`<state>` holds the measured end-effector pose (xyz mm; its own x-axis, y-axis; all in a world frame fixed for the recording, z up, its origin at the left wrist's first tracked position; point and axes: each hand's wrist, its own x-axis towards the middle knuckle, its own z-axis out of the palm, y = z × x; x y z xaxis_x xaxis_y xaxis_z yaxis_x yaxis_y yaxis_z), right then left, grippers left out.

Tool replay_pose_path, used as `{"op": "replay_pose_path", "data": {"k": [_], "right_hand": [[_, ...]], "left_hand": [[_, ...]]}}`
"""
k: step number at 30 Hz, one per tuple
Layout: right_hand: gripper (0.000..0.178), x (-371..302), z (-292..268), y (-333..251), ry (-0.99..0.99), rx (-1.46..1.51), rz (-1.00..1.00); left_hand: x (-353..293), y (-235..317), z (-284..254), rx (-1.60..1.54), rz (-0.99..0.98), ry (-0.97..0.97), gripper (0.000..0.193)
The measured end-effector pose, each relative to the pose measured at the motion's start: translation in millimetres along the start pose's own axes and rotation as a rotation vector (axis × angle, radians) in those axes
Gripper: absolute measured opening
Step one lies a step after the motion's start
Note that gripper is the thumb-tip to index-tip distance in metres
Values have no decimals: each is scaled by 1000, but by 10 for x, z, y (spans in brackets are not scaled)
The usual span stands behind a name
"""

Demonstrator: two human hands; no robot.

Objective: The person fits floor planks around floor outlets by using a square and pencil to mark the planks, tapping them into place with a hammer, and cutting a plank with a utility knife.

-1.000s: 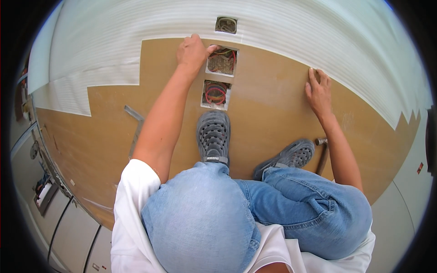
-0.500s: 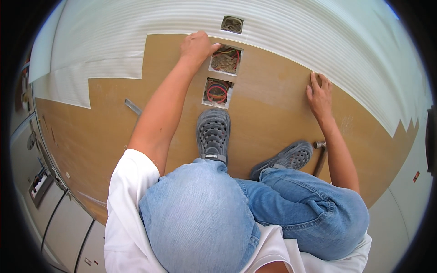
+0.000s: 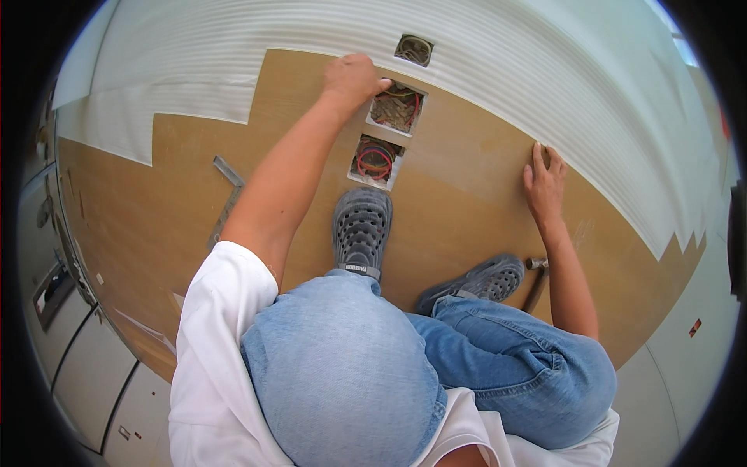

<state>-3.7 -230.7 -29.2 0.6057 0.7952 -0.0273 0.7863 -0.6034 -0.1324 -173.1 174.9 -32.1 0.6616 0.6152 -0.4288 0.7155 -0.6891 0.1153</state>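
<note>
My left hand [image 3: 352, 81] presses at the upper edge of a brown board [image 3: 459, 202], thumb stretched toward a square cut-out [image 3: 398, 109] with rubble and wires inside. Its other fingers are bent, the tips partly hidden. Farther right, my right hand [image 3: 546, 185] rests with fingers stretched out, tips at the line where the board meets a white ribbed sheet [image 3: 506, 86]. Neither hand visibly holds a thing. A second cut-out [image 3: 375, 162], below the first, shows red and dark coiled wires.
A smaller wire-filled opening [image 3: 414, 50] lies within the white sheet. By my left forearm is a metal square [image 3: 229, 171], partly covered. A hammer [image 3: 537, 265] lies beside my right shoe [image 3: 494, 279]. My left shoe [image 3: 362, 226] stands on the board below the cut-outs.
The view has turned and shifted slightly; the cut-outs sit a little farther right in it. More of the metal square shows. Both hands stay at the board's edge.
</note>
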Motion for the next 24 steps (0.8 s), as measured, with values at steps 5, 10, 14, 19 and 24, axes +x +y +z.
{"op": "replay_pose_path", "data": {"k": [5,10,14,19,24], "right_hand": [[53,1,25,61,19,-14,-20],[53,103,14,-220,-3,-35,20],[57,497,-160,-841,-30,97,-261],[57,1192,-233,-1463,-254,28,-591],[49,1583,-94,-1573,-397,-26,-673]], "left_hand": [[16,22,7,2,3,50,68],[5,-39,-10,-24,14,32,67],[41,-13,-54,-40,35,18,64],[65,-17,-78,-16,59,6,59],[54,-68,27,-84,69,42,56]]}}
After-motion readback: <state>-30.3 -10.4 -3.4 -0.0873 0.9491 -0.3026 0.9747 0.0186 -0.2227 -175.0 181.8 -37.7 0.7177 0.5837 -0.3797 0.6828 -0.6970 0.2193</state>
